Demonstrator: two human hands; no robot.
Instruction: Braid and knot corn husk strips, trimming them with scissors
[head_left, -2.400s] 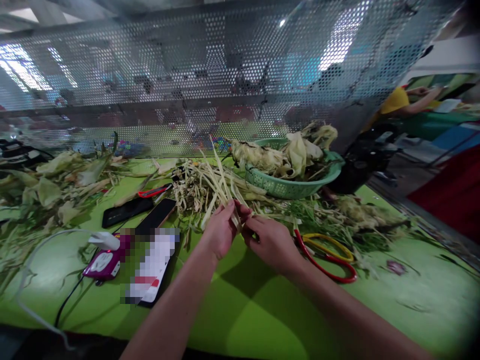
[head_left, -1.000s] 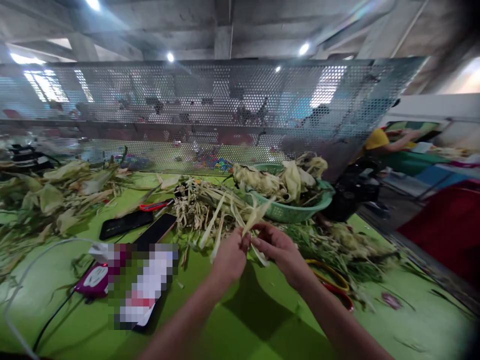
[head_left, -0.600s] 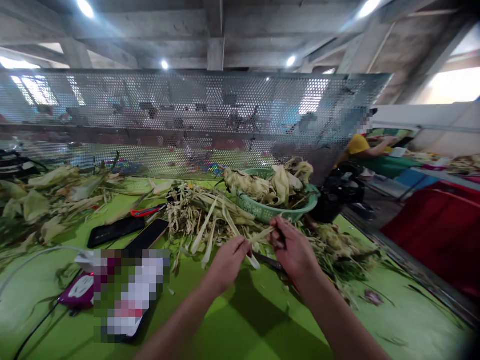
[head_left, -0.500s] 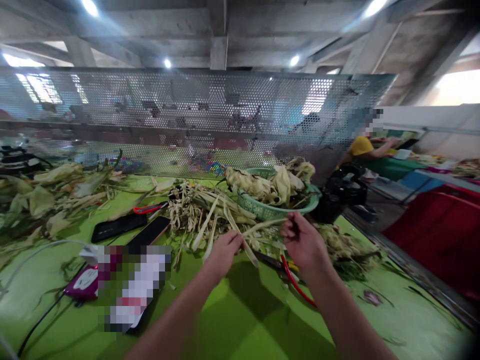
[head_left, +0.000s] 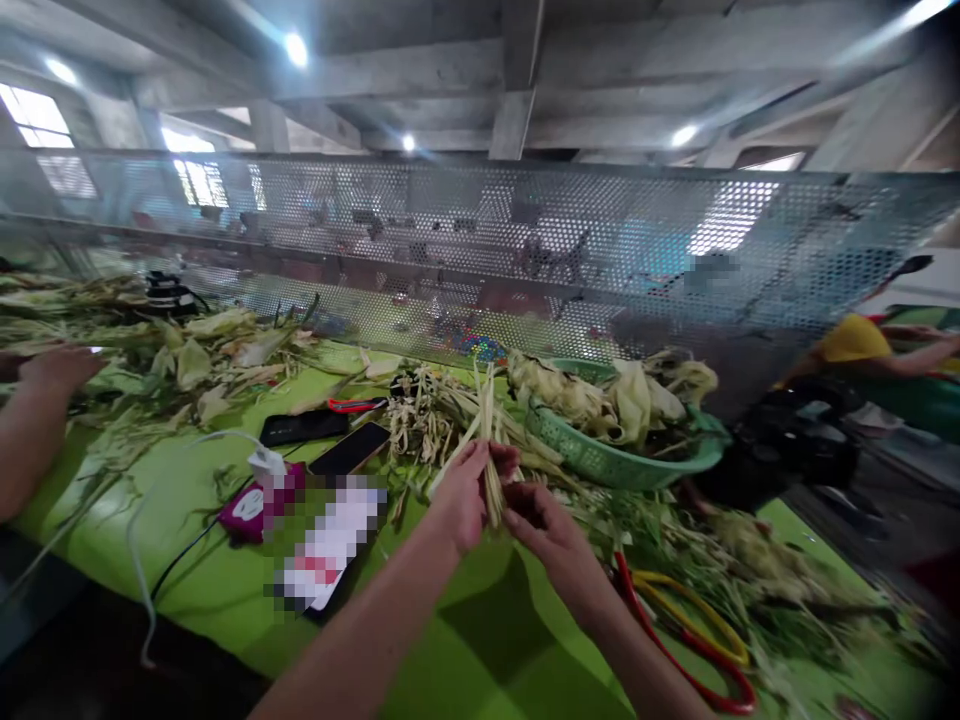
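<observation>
Here, a thin bunch of husk strips [head_left: 489, 440] stands nearly upright above the green table [head_left: 480, 650]. Its long axis runs from the palms up toward the perforated metal screen [head_left: 525, 240], with the loose tips fanning at the top. The left hand [head_left: 463, 495] is closed around the lower part of the bunch. The right hand [head_left: 546, 530] meets it just below with fingers curled, though whether it grips the strips cannot be told. The work looks partway through: a heap of strips [head_left: 427, 415] lies just behind the hands, while the green basket [head_left: 622, 465] beyond holds plenty of husks [head_left: 600, 395] that appear unsplit. Red and yellow loops [head_left: 694, 640] lie by the right wrist, with phones [head_left: 304, 428] and a pink charger [head_left: 244, 505] to the left. Another person's hand [head_left: 56, 368] rests among more leaves at the far left edge.
</observation>
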